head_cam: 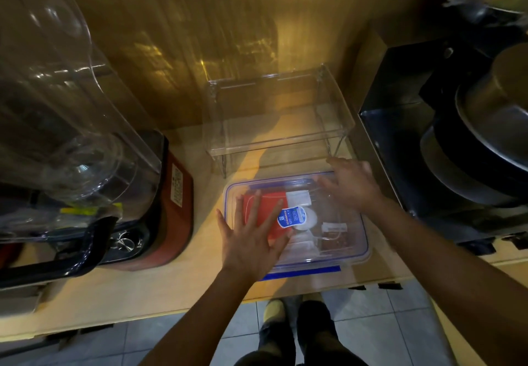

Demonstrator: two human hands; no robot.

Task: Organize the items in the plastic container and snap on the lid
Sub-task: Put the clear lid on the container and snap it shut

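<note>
Both my hands, left (251,240) and right (353,184), lie flat, grasping nothing, pressing the lid (337,208) onto the container (367,247) at lower centre; latches probably unsnapped.

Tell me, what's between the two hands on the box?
In the head view, the clear lid spans between the left hand and right hand; a blue-and-white label and a white round thing show there.

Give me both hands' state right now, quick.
Left hand: open, fingers spread, palm flat on the container lid.
Right hand: open, flat on the lid's far right part, holding nothing.
</note>
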